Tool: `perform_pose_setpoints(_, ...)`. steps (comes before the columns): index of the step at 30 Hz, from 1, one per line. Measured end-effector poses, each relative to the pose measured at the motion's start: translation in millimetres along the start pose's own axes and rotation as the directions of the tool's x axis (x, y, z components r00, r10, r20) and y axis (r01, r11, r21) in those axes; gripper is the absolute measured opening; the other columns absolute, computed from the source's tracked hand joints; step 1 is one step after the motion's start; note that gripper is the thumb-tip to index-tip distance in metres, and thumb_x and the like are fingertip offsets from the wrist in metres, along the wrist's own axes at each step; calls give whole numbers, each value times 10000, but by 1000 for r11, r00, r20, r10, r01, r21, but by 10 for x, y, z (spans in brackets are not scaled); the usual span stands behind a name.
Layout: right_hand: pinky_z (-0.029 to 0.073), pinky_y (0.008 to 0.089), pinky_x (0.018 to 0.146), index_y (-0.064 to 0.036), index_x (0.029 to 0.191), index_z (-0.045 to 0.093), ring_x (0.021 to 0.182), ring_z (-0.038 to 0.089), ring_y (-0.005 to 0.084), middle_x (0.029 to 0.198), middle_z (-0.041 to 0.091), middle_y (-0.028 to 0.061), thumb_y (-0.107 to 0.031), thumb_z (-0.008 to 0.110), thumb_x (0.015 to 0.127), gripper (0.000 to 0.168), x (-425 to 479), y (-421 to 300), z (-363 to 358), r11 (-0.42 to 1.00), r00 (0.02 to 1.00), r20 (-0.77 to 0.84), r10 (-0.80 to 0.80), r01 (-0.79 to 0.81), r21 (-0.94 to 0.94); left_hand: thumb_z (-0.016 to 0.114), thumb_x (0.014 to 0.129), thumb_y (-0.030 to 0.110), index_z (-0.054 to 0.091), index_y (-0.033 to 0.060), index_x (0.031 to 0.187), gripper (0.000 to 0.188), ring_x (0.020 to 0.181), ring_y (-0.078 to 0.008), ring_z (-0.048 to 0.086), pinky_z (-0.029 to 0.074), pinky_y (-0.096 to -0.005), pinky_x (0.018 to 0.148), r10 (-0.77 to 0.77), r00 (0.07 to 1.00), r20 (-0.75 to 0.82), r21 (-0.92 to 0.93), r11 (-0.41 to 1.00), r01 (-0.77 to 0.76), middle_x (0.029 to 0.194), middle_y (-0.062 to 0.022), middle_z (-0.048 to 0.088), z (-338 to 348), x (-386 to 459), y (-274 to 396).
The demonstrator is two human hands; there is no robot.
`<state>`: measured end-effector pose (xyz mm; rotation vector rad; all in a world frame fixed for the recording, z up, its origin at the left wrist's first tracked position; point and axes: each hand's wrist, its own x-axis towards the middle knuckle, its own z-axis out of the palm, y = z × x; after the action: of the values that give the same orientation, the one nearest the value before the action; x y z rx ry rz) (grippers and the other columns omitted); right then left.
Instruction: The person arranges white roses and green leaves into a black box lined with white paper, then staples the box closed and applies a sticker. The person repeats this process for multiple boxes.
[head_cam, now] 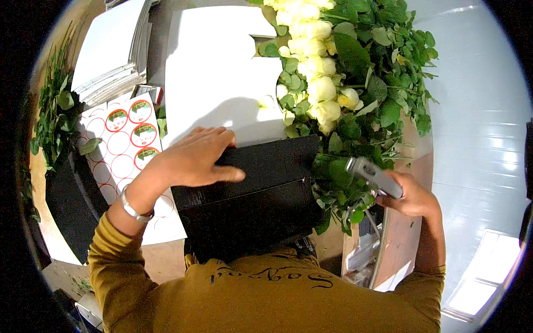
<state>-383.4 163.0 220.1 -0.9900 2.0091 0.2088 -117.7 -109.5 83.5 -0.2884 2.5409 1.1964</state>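
My left hand (pixel 204 158) rests with spread fingers over the far left part of a black sheet (pixel 250 187), which is folded or creased across its width and hangs over the near table edge. Beyond it lies a large white sheet (pixel 220 75) with a notch at its right side. My right hand (pixel 410 193) grips a grey metal hand stapler (pixel 374 177), raised over leafy stems to the right of the black sheet. A row of pale yellow roses (pixel 322 89) lies along the white sheet's right edge, their leafy green stems (pixel 387 87) pointing right.
At the left are a sheet of round stickers (pixel 120 143), a stack of white cardboard sheets (pixel 110 45), another black piece (pixel 70 204) and green stems (pixel 56 112). A shelf with papers (pixel 362 254) is below the table at right. A pale glossy surface (pixel 479 137) stretches along the right.
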Motion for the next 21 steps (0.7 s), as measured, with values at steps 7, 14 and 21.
perform_pose_setpoints(7, 444, 396, 856, 46, 1259, 419, 984, 558, 358, 1083, 543, 232, -325, 646, 790, 639, 849, -23, 62, 959, 923, -263, -281, 279, -49, 585, 823, 546, 319, -30, 1364, 834, 1300, -352, 337, 271, -404, 1082, 205, 952, -227, -163, 956, -245, 1399, -247, 339, 370, 1091, 269)
perform_pose_setpoints(14, 440, 435, 862, 83, 1235, 414, 1005, 523, 383, 1072, 517, 242, -255, 681, 751, 649, 1201, 402, 353, 889, 885, -205, -418, 353, -292, 516, 844, 589, 571, -34, 1124, 686, 955, -269, 578, 437, -351, 865, -155, 913, 379, -158, 961, 229, 1013, -186, 628, 259, 1353, 497)
perform_pose_setpoints(21, 443, 448, 846, 34, 1235, 403, 974, 522, 376, 1026, 521, 210, -209, 718, 727, 645, 1310, 515, 354, 777, 847, -26, -532, 475, -413, 525, 891, 465, 638, -24, 1005, 515, 883, -243, 589, 447, -333, 822, -206, 933, 294, -236, 931, 279, 901, -148, 642, 288, 1421, 548)
